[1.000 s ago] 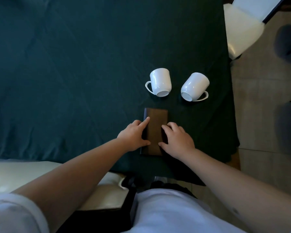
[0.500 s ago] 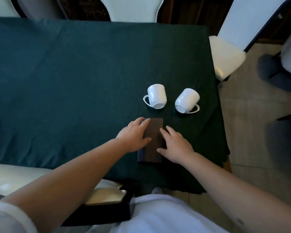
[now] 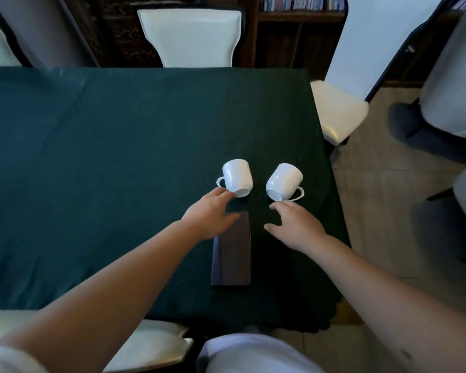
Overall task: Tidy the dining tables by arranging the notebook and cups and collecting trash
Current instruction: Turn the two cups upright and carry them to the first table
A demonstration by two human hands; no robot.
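Reaching toward the two cups, both hands are spreading open above the green tablecloth [image 3: 105,157], and neither one is holding anything. The landmark here is the notebook [image 3: 233,257], which is lying flat and closed near the front edge of the table. The left hand [image 3: 209,215] is hovering over the far left corner of the notebook, its fingertips just beside, maybe touching, the rim of the left cup [image 3: 237,177]. The right hand [image 3: 296,224] is to the right of the notebook, fingers loosely apart, the tips near the right cup [image 3: 284,181] but seemingly not touching it yet.

Both cups are beyond the notebook, lying tilted with the openings facing toward the person. The left cup is showing its handle to the left, the right cup to the right.

To do this step well, I think each hand should be closing around the body of its cup, not only the thin handle, then turning it upright gently.

The cups are looking like smooth, glossy white ceramic, round and hard, so they may be rolling or slipping easily. The cloth is matte and slightly wrinkled. The notebook cover is dark brown, rectangular, with a dull leather-like surface.
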